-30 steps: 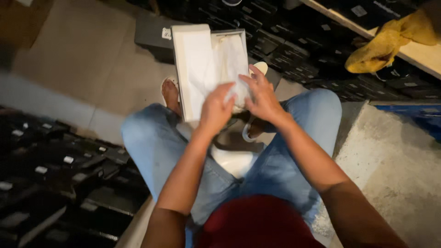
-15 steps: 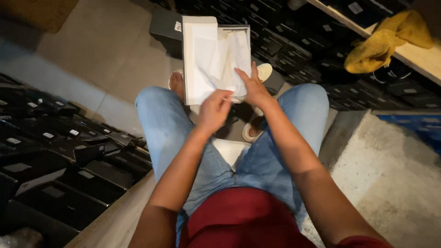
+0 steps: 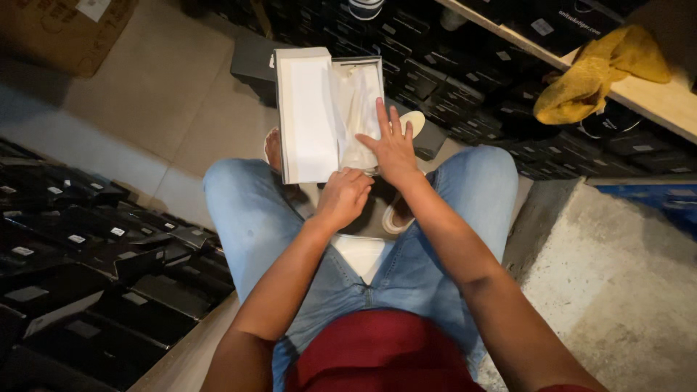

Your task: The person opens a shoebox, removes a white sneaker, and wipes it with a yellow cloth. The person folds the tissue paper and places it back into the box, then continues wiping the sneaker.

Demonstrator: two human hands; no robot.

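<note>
Right hand [image 3: 393, 147] presses flat, fingers spread, on tissue paper [image 3: 357, 109] inside the open white shoebox [image 3: 308, 116]; left hand [image 3: 344, 197], curled, pinches paper at the box's near edge, lid not yet closed.

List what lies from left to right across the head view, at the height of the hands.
Black boxes → left knee → white box lid → left hand → right hand → right knee → concrete block.
</note>
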